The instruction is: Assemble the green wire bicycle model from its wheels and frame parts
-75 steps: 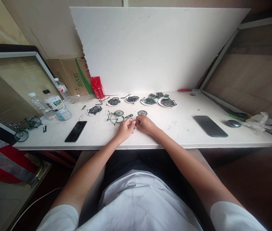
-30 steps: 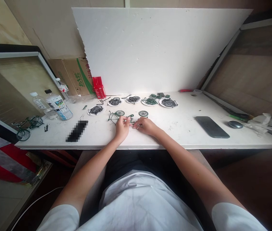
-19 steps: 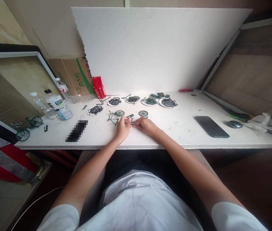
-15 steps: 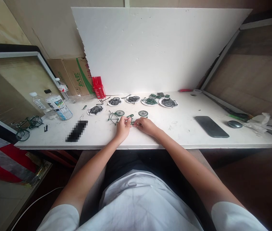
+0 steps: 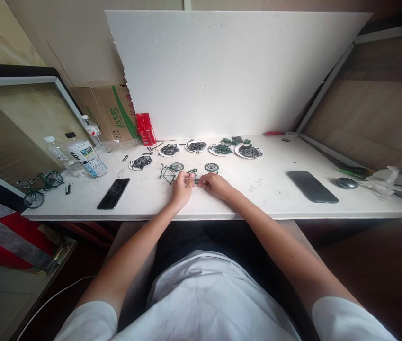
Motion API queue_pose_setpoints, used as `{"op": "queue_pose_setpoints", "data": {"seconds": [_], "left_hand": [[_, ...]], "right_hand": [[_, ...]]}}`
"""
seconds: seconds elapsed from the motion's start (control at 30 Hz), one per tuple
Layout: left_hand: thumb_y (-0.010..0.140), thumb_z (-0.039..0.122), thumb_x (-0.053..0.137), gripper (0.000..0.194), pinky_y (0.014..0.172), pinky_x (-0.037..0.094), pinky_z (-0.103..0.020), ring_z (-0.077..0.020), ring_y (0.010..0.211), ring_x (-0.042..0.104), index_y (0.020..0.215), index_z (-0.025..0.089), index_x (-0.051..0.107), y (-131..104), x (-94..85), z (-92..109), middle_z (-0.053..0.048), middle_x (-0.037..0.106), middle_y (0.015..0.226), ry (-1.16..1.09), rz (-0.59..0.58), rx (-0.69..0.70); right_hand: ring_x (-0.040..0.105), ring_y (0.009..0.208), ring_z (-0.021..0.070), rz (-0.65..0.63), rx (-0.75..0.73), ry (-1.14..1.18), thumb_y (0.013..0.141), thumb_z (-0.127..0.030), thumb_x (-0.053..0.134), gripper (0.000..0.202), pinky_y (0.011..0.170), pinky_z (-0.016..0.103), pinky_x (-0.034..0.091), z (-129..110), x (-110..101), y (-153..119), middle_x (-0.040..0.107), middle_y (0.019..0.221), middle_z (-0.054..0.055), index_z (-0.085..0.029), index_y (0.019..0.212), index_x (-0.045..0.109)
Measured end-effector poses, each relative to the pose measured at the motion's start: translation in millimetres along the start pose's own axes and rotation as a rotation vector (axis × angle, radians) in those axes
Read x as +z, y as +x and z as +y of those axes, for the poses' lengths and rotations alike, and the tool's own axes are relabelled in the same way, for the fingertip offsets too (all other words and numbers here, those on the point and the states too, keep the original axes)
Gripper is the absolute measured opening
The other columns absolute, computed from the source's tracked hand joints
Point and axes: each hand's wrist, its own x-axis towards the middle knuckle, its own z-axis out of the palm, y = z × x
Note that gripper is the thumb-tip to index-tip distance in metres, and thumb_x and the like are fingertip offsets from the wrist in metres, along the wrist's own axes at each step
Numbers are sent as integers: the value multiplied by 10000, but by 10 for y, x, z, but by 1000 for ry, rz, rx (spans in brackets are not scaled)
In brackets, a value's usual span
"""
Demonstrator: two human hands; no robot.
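Near the table's front edge, my left hand (image 5: 183,187) is closed with its fingertips pinched on something too small to make out. My right hand (image 5: 218,185) is closed beside it, with a thin pale stick (image 5: 201,188) at its fingertips. A small green part (image 5: 193,171) shows just beyond the gap between the hands. Left of it lies a green toy bicycle frame (image 5: 167,174) with a small spoked wheel (image 5: 177,166) at its upper right. Another spoked wheel (image 5: 211,167) lies just past my right hand.
White plates of dark and green parts, one plate (image 5: 236,151) among them, line the back of the white table (image 5: 257,203). Phones (image 5: 113,193) (image 5: 312,187) lie on both sides. Bottles (image 5: 87,158) and an assembled green bicycle (image 5: 42,187) stand left; a mouse (image 5: 346,183) lies right.
My right fingertips and the thin stick have shifted very slightly. Otherwise both hands keep their places.
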Motion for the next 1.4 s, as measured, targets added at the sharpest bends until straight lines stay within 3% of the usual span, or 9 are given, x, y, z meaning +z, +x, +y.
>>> {"op": "queue_pose_setpoints", "data": {"seconds": [0.47,0.93,1.1,1.27,1.4], "left_hand": [[998,580,659,364,621,484,-266,-206,771,794,932,237,556,4,10,-8,-29,737,916,-41,0,-21],[980,570,687,354,599,494,-254,-200,784,792,946,242,560,26,24,-42,-32,748,919,-71,8,-58],[984,553,677,346,594,495,-254,-196,792,800,945,232,557,9,16,1,-65,779,1043,-95,6,-54],[983,532,684,335,605,516,-259,-177,766,791,945,224,558,4,6,42,-106,803,1156,-171,-1,-54],[941,606,714,431,511,454,-241,-174,663,773,950,209,547,20,12,77,-116,812,1071,-269,-33,-121]], "right_hand": [[709,919,236,-12,6,-104,911,-2,635,264,788,283,471,-65,-50,5,789,1017,122,-160,1052,792],[694,968,258,4,-129,-135,930,7,614,282,820,314,469,0,-11,20,804,1003,106,-183,1040,792],[691,962,262,-7,-76,-134,951,-30,625,203,845,321,471,-22,-4,17,781,1003,127,-163,1033,755],[684,951,245,77,-27,4,985,-87,572,194,832,315,484,27,12,4,754,1050,124,-169,1107,698],[669,889,227,201,9,231,1030,-209,533,124,804,320,489,46,-4,17,744,1011,101,-193,1068,649]]}}
